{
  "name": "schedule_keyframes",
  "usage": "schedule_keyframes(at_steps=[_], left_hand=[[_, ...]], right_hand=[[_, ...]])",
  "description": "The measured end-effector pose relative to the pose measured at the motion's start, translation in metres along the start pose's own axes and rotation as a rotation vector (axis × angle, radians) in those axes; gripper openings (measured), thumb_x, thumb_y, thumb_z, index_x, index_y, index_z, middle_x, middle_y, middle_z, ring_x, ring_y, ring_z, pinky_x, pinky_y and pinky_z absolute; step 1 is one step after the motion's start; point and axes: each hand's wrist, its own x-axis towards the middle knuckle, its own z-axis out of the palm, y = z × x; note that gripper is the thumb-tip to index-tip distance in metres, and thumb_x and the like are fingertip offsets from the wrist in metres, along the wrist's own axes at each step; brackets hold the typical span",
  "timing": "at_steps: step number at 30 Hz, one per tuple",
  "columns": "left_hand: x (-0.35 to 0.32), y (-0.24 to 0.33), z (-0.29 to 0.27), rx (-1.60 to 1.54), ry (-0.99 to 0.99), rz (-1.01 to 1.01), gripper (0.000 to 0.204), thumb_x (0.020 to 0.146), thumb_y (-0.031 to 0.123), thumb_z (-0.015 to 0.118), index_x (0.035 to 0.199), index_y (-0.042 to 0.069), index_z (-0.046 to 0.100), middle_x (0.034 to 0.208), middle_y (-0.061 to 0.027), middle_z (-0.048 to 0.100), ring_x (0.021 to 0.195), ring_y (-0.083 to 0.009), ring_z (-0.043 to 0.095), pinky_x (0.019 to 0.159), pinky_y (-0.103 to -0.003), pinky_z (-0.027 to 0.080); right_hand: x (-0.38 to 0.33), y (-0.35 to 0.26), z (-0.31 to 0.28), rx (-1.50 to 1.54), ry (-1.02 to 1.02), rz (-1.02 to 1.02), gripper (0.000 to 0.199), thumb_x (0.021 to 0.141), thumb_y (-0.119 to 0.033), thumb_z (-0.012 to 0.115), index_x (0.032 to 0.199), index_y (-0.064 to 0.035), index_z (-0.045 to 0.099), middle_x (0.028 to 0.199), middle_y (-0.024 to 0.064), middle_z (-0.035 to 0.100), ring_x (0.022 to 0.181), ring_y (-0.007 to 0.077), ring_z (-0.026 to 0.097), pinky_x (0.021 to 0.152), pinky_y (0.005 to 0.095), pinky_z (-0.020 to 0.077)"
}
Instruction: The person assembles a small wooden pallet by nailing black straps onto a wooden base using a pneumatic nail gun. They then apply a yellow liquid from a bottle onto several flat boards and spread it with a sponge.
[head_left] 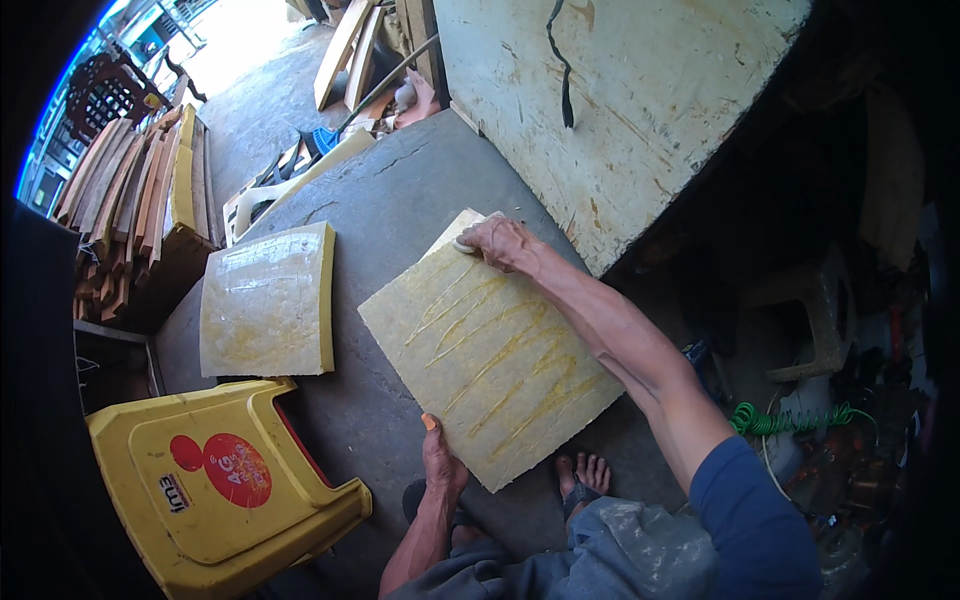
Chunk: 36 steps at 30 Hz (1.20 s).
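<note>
My right hand [500, 240] reaches forward with the arm nearly straight, its grip closed over a small pale pad [466, 244] pressed on the far corner of the square yellow foam slab streaked with glue lines [490, 350]. My left hand [440, 462] comes up from below, forearm vertical, its grip clamped on the slab's near edge, thumb on top. The slab lies tilted between the two hands over the grey concrete floor [400, 200]. Left of the left grip, well apart, lies a second yellow foam slab with a curved edge [266, 300], and near below it a yellow plastic stool [220, 490]. Beyond the right grip a large scuffed cream board [620, 100] hems that side; open floor remains between the slabs.
</note>
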Motion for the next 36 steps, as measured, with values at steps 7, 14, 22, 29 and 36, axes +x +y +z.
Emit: schedule_keyframes(at_steps=[7,14,22,29,36], left_hand=[[0.005,-0.012,-0.017,-0.180,0.131,0.074,0.072,0.096,0.056,0.064,0.143,0.004,0.049,0.138,-0.0134,0.061,0.121,-0.0324,0.062,0.102,-0.052,0.053],[0.009,-0.004,-0.010,-0.130,0.028,0.010,0.087,0.093,0.068,0.057,0.151,0.006,0.042,0.147,-0.0148,0.055,0.131,-0.0349,0.055,0.109,-0.054,0.046],[0.002,0.008,-0.006,-0.054,0.039,0.025,0.085,0.095,0.067,0.055,0.152,0.005,0.041,0.152,-0.0134,0.050,0.138,-0.0321,0.049,0.114,-0.051,0.040],[0.007,-0.009,-0.015,-0.069,0.141,0.068,0.085,0.094,0.067,0.056,0.149,0.003,0.043,0.142,-0.0145,0.058,0.127,-0.0306,0.057,0.106,-0.051,0.048],[0.006,-0.004,-0.011,-0.082,0.138,0.030,0.087,0.094,0.070,0.051,0.150,0.005,0.041,0.144,-0.0148,0.056,0.127,-0.0318,0.058,0.107,-0.052,0.049]], right_hand=[[-0.200,-0.004,0.066,0.130,0.087,-0.149,0.052,0.090,0.001,0.051,0.135,-0.0200,0.066,0.140,0.0095,0.064,0.134,0.0242,0.058,0.117,0.0571,0.0368],[-0.309,-0.049,0.026,0.614,-0.285,0.154,0.048,0.089,0.003,0.051,0.131,-0.0127,0.070,0.120,0.0145,0.073,0.114,0.0306,0.071,0.100,0.0408,0.0546],[-0.009,-0.054,-0.002,0.257,0.285,-0.163,0.037,0.093,-0.004,0.052,0.124,-0.0090,0.071,0.104,0.0194,0.074,0.090,0.0342,0.074,0.082,0.0402,0.0593],[-0.085,-0.061,0.036,-0.001,0.020,-0.222,0.038,0.090,-0.001,0.056,0.119,-0.0172,0.074,0.105,0.0123,0.076,0.098,0.0294,0.073,0.104,0.0478,0.0507],[-0.293,-0.099,0.023,0.280,-0.528,0.057,0.045,0.084,0.002,0.056,0.122,-0.0136,0.074,0.111,0.0139,0.075,0.107,0.0311,0.072,0.102,0.0473,0.0518]])
